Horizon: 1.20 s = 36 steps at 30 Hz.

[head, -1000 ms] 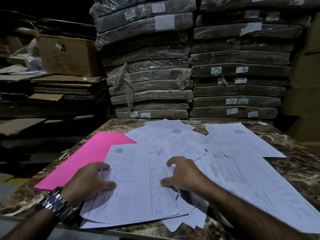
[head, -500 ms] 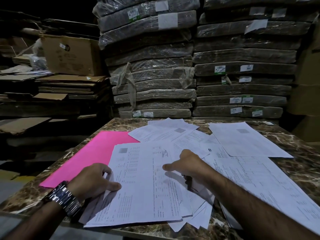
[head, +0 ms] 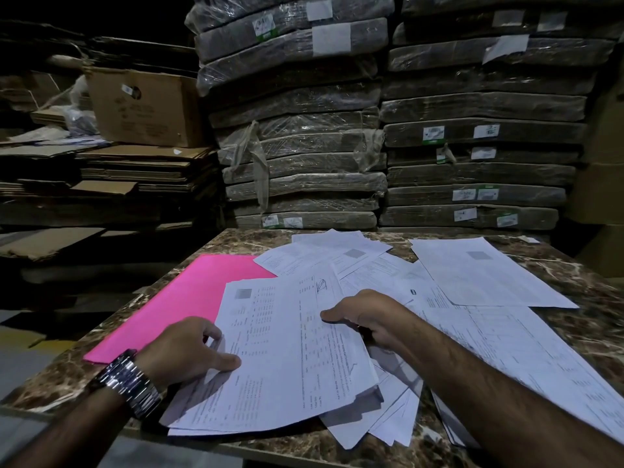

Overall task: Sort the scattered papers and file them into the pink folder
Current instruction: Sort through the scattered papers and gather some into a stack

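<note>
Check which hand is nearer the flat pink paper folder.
Left. The left hand grips the white printed paper stack right beside the flat pink paper folder; the right hand holds the stack's opposite edge, farther away.

Single head-worn wide-angle view; looks forward and down, close over table (head: pixel 591 319); wrapped stacks (head: pixel 304 163) beyond.

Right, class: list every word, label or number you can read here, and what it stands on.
No text here can be read.
Text on the printed sheets: too small and blurred.
The labels on the wrapped bundles: too small.
The sticker on the cardboard box: illegible.
</note>
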Each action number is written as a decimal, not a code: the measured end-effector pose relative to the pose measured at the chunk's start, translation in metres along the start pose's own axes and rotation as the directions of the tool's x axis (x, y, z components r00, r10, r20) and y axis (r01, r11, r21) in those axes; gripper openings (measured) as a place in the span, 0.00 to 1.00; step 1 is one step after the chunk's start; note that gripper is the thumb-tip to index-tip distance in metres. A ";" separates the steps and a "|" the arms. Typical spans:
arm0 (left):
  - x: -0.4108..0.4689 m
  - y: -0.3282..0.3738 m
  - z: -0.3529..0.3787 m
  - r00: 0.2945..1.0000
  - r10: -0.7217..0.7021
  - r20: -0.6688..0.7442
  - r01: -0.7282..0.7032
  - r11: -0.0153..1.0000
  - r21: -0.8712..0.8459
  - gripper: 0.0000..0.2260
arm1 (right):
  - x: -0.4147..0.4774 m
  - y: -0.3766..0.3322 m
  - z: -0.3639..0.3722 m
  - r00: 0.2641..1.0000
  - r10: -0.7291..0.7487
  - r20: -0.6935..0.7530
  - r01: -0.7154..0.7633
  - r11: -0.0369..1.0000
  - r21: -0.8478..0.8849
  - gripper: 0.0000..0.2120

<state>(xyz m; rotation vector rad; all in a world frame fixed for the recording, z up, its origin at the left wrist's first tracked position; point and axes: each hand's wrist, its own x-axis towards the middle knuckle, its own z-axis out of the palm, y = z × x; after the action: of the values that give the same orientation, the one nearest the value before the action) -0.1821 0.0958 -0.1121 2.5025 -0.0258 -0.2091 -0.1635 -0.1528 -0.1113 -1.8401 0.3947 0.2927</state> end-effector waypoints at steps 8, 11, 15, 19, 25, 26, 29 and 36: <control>0.001 -0.003 0.006 0.998 -0.020 -0.057 0.020 1.000 -0.009 0.14 | -0.003 0.004 0.011 0.999 0.035 0.041 -0.038 0.997 0.073 0.09; 0.003 -0.003 0.007 0.998 -0.028 -0.059 0.029 0.999 0.017 0.14 | -0.003 0.006 0.012 0.998 0.021 0.051 -0.023 0.999 0.047 0.12; 0.006 -0.006 0.005 0.997 -0.064 -0.051 0.064 0.998 -0.017 0.18 | -0.002 0.006 0.015 0.997 -0.007 0.078 0.004 0.999 0.043 0.20; 0.011 -0.013 0.001 0.995 -0.082 -0.052 0.077 0.993 -0.087 0.17 | -0.001 0.002 0.014 0.995 -0.038 0.096 0.023 0.988 0.150 0.16; 0.016 -0.022 -0.007 0.992 -0.112 -0.053 0.099 0.973 -0.210 0.23 | 0.001 -0.003 0.011 0.988 -0.033 0.153 -0.009 0.964 0.265 0.05; 0.017 -0.022 -0.009 0.992 -0.114 -0.052 0.101 0.973 -0.206 0.23 | 0.000 -0.003 0.011 0.987 -0.029 0.161 -0.017 0.960 0.279 0.06; 0.016 -0.021 -0.016 0.996 -0.085 -0.027 0.083 0.995 -0.061 0.25 | -0.003 -0.002 0.011 0.984 -0.024 0.176 -0.032 0.951 0.307 0.08; 0.020 -0.021 -0.018 0.996 -0.049 0.072 0.054 0.996 -0.071 0.21 | -0.006 0.003 0.010 0.983 -0.029 0.184 -0.026 0.957 0.289 0.08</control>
<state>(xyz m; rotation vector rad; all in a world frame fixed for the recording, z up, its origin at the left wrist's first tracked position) -0.1601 0.1225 -0.1129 2.4241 0.0176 -0.3140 -0.1704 -0.1436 -0.1139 -1.5106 0.2893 0.3821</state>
